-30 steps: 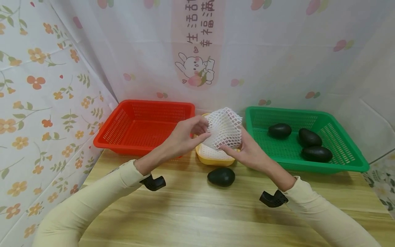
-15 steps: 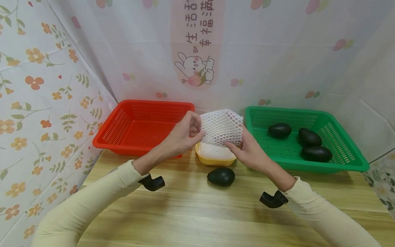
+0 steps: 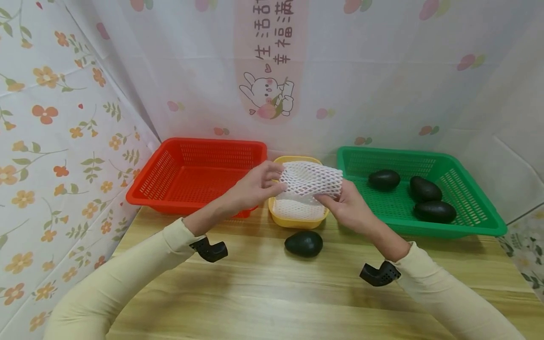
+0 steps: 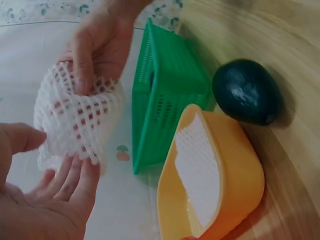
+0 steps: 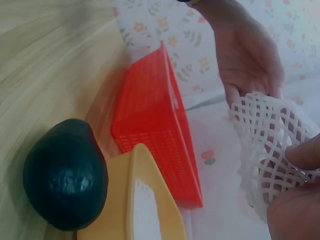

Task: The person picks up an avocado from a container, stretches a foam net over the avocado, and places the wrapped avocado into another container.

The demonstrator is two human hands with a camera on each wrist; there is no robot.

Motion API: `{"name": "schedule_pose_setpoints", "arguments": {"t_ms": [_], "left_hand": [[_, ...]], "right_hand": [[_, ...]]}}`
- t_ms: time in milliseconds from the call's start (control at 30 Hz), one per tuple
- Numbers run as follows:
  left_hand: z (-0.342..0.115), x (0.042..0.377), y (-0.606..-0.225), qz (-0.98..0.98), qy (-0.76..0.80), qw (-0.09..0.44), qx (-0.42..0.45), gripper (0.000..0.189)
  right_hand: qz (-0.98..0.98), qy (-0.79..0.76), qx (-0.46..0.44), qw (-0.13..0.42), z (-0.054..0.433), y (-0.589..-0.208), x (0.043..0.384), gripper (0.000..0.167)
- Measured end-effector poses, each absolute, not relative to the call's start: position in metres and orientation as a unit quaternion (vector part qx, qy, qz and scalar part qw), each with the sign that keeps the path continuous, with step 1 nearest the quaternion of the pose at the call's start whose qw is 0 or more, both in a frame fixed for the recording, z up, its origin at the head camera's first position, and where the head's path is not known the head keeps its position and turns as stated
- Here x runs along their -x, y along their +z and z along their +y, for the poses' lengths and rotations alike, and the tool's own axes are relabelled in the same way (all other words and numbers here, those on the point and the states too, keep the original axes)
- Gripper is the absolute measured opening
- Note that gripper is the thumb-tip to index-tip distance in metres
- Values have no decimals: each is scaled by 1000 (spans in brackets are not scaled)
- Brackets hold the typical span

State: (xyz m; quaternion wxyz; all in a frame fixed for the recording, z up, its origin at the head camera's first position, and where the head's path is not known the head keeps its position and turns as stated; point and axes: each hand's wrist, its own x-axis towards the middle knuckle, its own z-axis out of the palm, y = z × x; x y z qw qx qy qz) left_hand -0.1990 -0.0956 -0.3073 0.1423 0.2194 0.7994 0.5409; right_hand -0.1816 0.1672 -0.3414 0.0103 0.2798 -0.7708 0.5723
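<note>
A white foam net sleeve (image 3: 312,179) is held up over the yellow basket (image 3: 297,222), stretched sideways between both hands. My right hand (image 3: 350,205) grips its right end, thumb on the outside; in the left wrist view, fingers show through the mesh. At the other end, my left hand (image 3: 255,186) holds the edge between thumb and fingertips. More white foam netting (image 4: 200,167) lies in the yellow basket. One dark avocado (image 3: 303,243) rests on the table in front of that basket, apart from both hands.
A red basket (image 3: 197,208) with nothing visible inside stands to the left. The green basket (image 3: 459,229) at right holds three dark avocados (image 3: 434,212). Behind them hangs a printed white curtain (image 3: 382,71). Wooden tabletop (image 3: 272,297) stretches toward me.
The net sleeve has come down slightly and turned from an upright, bunched shape to a flatter sideways one. My right hand has shifted right and lower. The avocados and baskets have stayed put.
</note>
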Motion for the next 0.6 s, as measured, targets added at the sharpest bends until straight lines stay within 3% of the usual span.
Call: {"name": "schedule_pose_setpoints", "arguments": {"t_ms": [133, 367, 600], "left_hand": [[-95, 200, -310, 787, 546, 170, -232, 48], [-97, 198, -313, 793, 546, 164, -214, 45], [-97, 201, -316, 773, 538, 190, -278, 48]], "right_hand": [[-765, 582, -278, -3, 167, -340, 181, 37], [-750, 583, -312, -14, 168, -341, 180, 38], [-739, 595, -315, -39, 168, -344, 181, 36]]}}
